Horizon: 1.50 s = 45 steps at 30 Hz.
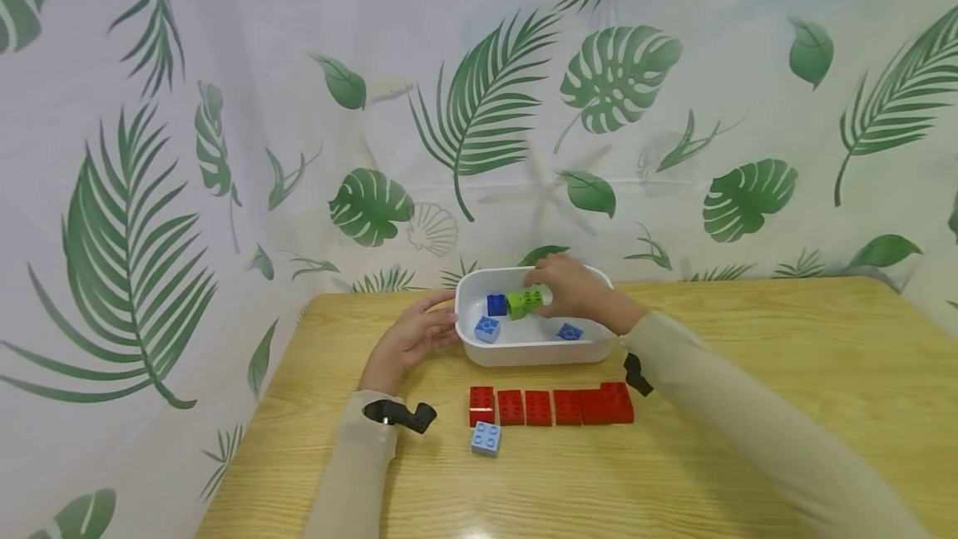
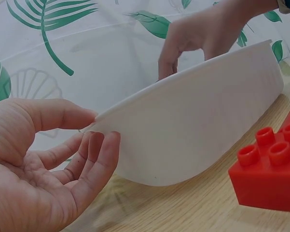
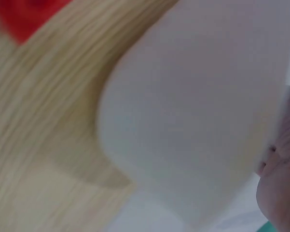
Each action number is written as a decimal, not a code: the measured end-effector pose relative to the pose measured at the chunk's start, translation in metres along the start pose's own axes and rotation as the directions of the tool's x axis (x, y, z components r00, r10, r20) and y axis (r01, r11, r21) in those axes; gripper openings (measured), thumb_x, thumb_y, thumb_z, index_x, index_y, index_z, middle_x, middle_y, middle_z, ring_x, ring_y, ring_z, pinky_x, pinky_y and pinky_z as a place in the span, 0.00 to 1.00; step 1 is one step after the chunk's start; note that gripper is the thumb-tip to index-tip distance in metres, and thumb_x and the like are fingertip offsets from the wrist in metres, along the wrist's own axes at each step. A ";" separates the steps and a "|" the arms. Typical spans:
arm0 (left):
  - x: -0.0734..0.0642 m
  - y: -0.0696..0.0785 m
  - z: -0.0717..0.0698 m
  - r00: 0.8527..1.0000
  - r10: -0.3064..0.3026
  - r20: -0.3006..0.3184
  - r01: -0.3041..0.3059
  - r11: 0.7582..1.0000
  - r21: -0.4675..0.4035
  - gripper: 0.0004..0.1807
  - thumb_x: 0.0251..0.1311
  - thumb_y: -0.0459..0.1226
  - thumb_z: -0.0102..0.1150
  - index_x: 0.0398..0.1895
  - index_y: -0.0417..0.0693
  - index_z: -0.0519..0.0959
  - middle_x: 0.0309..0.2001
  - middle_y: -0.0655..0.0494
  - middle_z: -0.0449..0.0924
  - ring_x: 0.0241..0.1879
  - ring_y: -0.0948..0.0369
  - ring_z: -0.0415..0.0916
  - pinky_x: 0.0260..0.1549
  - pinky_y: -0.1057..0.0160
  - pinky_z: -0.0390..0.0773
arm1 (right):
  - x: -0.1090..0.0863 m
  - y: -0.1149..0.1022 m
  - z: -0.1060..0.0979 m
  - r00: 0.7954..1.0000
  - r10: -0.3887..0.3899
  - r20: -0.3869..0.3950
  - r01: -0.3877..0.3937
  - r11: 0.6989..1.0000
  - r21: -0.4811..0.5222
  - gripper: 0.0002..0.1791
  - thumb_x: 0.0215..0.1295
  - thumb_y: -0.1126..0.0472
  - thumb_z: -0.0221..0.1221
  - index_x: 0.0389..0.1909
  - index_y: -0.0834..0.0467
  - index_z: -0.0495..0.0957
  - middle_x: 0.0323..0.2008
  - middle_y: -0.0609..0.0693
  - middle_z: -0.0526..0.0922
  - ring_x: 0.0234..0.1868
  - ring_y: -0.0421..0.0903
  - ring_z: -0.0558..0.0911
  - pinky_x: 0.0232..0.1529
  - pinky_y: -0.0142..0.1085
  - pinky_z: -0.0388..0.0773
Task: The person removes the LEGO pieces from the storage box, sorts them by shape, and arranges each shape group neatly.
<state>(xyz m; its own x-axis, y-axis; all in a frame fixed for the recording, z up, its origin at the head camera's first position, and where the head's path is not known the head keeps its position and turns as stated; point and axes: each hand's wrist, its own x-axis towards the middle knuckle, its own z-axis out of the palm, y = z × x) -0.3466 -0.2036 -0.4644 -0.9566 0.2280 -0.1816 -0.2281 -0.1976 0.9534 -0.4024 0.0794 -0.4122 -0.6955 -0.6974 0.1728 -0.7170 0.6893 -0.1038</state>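
A white plastic tub [image 1: 535, 353] stands on the table near the patterned cloth. My left hand [image 1: 421, 331] holds its left end; in the left wrist view the thumb [image 2: 62, 115] is on the rim and the fingertips are against the outer wall. Reaching in over the right side, my right hand [image 1: 572, 289] has its thumb and fingers around a green toy brick [image 1: 532, 299]. Another green brick [image 1: 516, 305] lies beside it. Also inside are a dark blue brick [image 1: 496, 304], a light blue brick [image 1: 487, 328] and a blue brick [image 1: 570, 331]. The tub wall hides the right fingertips in the wrist views.
In front of the tub, several red bricks [image 1: 538, 407] form a row on the wooden table [image 1: 748, 373]. One light blue brick [image 1: 486, 438] sits just before the row's left end. A leaf-patterned cloth [image 1: 479, 190] hangs behind and at the left.
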 end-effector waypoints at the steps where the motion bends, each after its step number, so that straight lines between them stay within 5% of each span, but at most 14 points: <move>1: 0.000 0.000 0.000 1.000 -0.002 0.000 0.002 1.000 0.003 0.30 0.69 0.27 0.54 0.74 0.42 0.64 0.68 0.39 0.73 0.49 0.60 0.82 0.47 0.61 0.85 | 0.000 0.003 0.002 1.000 0.012 0.007 -0.012 1.000 0.000 0.21 0.53 0.59 0.75 0.49 0.58 0.87 0.46 0.54 0.88 0.49 0.52 0.81 0.58 0.49 0.76; 8: 0.002 -0.003 0.000 1.000 -0.004 0.002 0.004 1.000 0.020 0.30 0.69 0.27 0.55 0.74 0.43 0.65 0.71 0.36 0.70 0.54 0.56 0.81 0.50 0.59 0.85 | -0.002 0.008 0.017 0.997 0.071 0.024 -0.072 0.997 0.009 0.20 0.56 0.58 0.73 0.50 0.58 0.86 0.48 0.53 0.88 0.49 0.51 0.80 0.59 0.47 0.74; 26: 0.000 0.002 0.001 1.000 -0.004 -0.010 0.004 1.000 0.001 0.30 0.69 0.25 0.55 0.74 0.42 0.65 0.70 0.37 0.70 0.50 0.59 0.82 0.45 0.61 0.86 | 0.005 0.007 0.023 0.994 0.098 0.047 -0.094 0.993 -0.075 0.20 0.59 0.57 0.73 0.51 0.59 0.86 0.50 0.55 0.88 0.52 0.54 0.80 0.65 0.50 0.73; 45: 0.000 0.000 0.000 1.000 0.006 -0.006 -0.006 1.000 0.005 0.30 0.70 0.25 0.53 0.74 0.42 0.64 0.70 0.36 0.69 0.54 0.56 0.81 0.47 0.60 0.86 | 0.000 0.007 0.026 0.998 0.031 -0.053 -0.034 0.997 -0.068 0.13 0.57 0.62 0.73 0.41 0.61 0.87 0.41 0.54 0.88 0.45 0.53 0.79 0.62 0.49 0.74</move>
<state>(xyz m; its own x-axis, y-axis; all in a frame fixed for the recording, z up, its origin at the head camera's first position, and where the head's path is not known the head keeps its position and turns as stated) -0.3467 -0.2032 -0.4641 -0.9591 0.2209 -0.1769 -0.2210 -0.1942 0.9557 -0.4092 0.0793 -0.4388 -0.7138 -0.6645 0.2211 -0.6878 0.7246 -0.0427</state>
